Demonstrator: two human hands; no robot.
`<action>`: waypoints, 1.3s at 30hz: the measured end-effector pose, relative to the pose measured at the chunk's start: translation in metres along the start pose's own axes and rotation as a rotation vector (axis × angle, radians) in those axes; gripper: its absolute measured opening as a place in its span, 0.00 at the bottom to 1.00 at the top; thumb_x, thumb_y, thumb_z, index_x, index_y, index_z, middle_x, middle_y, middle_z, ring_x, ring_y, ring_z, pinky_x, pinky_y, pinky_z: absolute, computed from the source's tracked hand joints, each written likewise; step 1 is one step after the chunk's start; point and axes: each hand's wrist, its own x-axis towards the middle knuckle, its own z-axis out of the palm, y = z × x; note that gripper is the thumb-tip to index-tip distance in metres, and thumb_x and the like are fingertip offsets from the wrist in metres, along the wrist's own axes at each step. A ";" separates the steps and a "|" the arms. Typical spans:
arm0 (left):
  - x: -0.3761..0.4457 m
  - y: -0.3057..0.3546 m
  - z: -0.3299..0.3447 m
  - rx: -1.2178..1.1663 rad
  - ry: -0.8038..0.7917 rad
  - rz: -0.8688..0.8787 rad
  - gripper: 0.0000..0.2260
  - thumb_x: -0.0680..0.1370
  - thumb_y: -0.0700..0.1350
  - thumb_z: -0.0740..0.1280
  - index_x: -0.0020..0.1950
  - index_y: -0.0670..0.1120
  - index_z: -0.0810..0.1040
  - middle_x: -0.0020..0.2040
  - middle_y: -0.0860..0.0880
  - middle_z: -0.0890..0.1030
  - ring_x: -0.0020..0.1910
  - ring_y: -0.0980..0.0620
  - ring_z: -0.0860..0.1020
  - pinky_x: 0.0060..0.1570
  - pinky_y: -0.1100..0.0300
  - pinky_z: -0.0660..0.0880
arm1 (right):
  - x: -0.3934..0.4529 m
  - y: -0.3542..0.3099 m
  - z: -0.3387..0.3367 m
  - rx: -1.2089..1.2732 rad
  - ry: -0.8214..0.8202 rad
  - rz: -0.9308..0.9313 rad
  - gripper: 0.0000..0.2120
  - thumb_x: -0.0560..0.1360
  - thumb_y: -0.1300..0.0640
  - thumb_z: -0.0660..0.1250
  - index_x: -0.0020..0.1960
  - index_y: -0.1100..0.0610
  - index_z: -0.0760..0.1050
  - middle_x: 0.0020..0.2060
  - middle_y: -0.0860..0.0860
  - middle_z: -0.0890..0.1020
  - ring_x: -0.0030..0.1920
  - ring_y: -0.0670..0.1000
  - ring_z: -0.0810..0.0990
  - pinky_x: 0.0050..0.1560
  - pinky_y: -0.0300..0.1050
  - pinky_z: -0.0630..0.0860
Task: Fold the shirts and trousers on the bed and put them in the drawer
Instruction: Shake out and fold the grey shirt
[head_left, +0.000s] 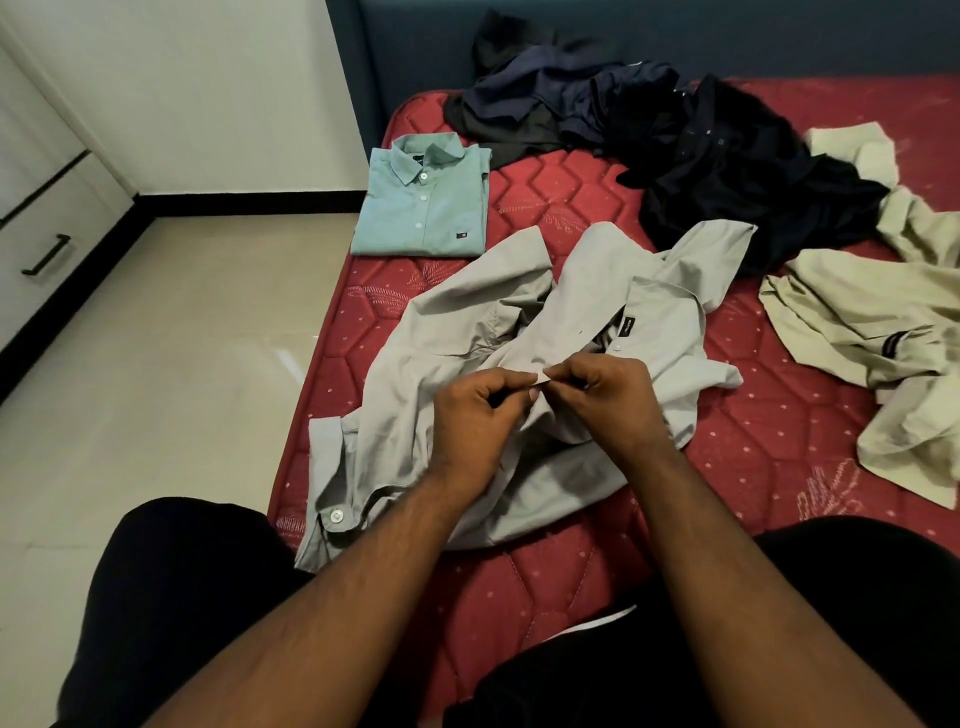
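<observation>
Both hands work at bed centre-front: left hand (480, 410) and right hand (605, 395), fingers curled, pinch the front edge of the crumpled light-grey cotton shirt (467, 332), approx. at the button line. Shirt lies unfolded on the red quilted mattress (571, 187).

Risk: cuff overhangs the mattress's left edge; a pull could drag fabric to the floor.

Room: folded mint-green shirt (423, 200) sits beyond-left, dark clothes pile (675, 135) behind, beige garment (857, 312) right. Drawer unit (47, 223) stands far left.
</observation>
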 end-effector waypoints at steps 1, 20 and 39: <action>0.001 -0.002 0.000 -0.016 -0.003 -0.018 0.08 0.72 0.34 0.73 0.47 0.44 0.86 0.41 0.49 0.86 0.39 0.56 0.82 0.44 0.61 0.78 | 0.000 0.000 0.000 -0.023 -0.001 -0.007 0.09 0.66 0.54 0.71 0.41 0.58 0.84 0.38 0.50 0.86 0.38 0.47 0.83 0.38 0.42 0.76; 0.001 -0.016 -0.001 0.372 -0.005 0.562 0.06 0.75 0.37 0.69 0.48 0.38 0.85 0.44 0.45 0.86 0.45 0.54 0.81 0.48 0.61 0.76 | 0.003 -0.003 -0.002 -0.197 -0.094 -0.047 0.10 0.67 0.51 0.65 0.34 0.58 0.77 0.31 0.52 0.82 0.35 0.58 0.80 0.33 0.51 0.76; -0.001 -0.039 -0.077 0.699 -0.460 0.091 0.21 0.76 0.46 0.60 0.69 0.53 0.75 0.51 0.48 0.78 0.52 0.47 0.78 0.49 0.56 0.73 | 0.004 0.025 -0.012 -0.148 -0.331 0.225 0.03 0.71 0.60 0.72 0.42 0.56 0.78 0.36 0.48 0.81 0.43 0.53 0.81 0.44 0.47 0.74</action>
